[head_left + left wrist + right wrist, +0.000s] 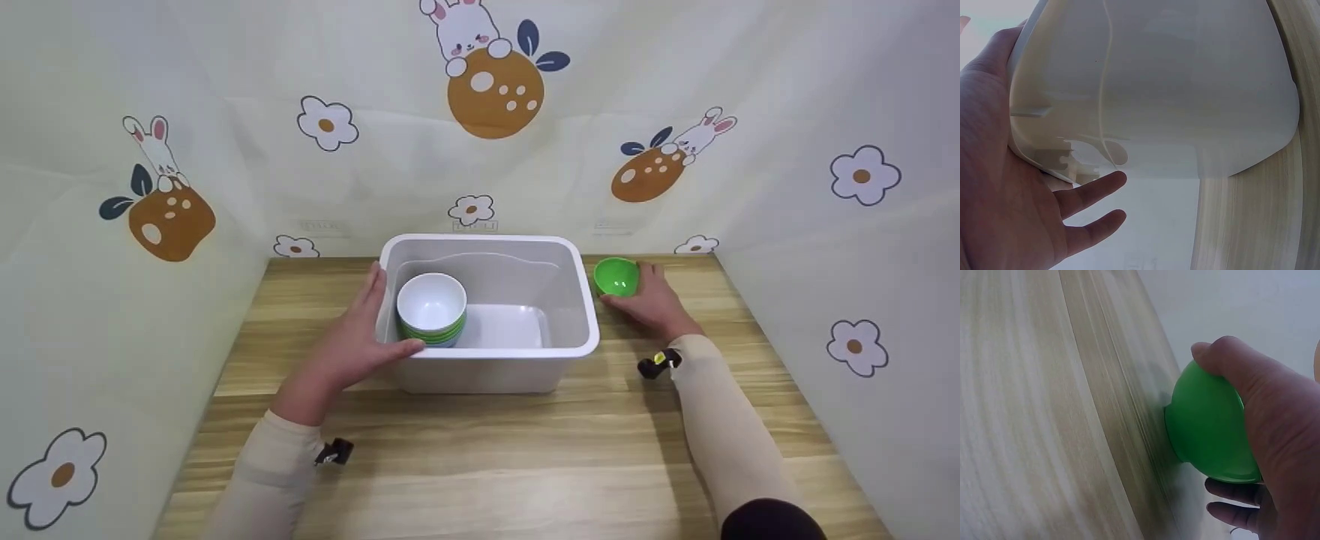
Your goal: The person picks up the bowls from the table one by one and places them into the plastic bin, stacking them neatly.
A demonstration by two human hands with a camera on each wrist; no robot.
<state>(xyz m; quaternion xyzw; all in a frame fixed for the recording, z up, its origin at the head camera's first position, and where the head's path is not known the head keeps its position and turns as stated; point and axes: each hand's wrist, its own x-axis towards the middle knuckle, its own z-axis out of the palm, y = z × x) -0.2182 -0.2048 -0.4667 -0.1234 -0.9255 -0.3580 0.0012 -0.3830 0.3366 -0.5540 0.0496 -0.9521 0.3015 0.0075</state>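
Observation:
A white plastic bin (480, 375) stands on the wooden table. Inside, at its left end, is a stack of bowls, with a white bowl (431, 302) on top and green and bluish rims below. My left hand (354, 341) rests on the bin's near left corner, thumb along the front rim, fingers on the left side. In the left wrist view two fingers (1095, 194) stretch out straight; the others are partly hidden. Right of the bin, my right hand (651, 300) grips a green bowl (616, 277) by its side, thumb and fingers around it; it sits upright at the table's back.
The wooden table (480, 465) is walled by pale curtains (375, 180) printed with rabbits, oranges and flowers at the back and sides. Small black cameras (335, 451) are strapped to both wrists. The bin's right wall (585, 315) stands close to the green bowl.

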